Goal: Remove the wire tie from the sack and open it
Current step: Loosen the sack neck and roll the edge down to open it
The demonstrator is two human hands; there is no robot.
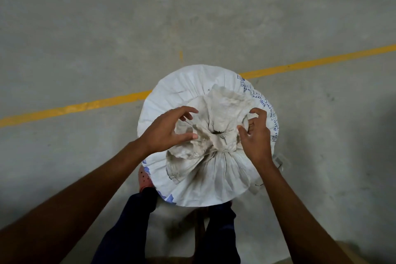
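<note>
**A:** Item one?

**B:** Sack, white woven, printed in blue. It is stood upright on the concrete floor, close against the person's legs, and is viewed from straight above. The mouth is gathered into a crumpled ruffle with a small dark opening at the centre.

**A:** The wire tie?

**B:** It cannot be made out. A cinched neck is seen on the near side of the ruffle, where the pleats converge; the tie is judged to sit there, if it is still on at all.

**A:** The grips?

**B:** Left hand: fingers spread and curled, laid over the left of the ruffle, nothing pinched. Right hand: fingers loosely curled at the right edge of the ruffle, nothing clearly held.

**A:** The governing relation?

**B:** The neck is placed between the two hands, slightly nearer the person than the fingertips. The right hand is judged the nearer. The sack's long axis is vertical, toward the camera.
</note>
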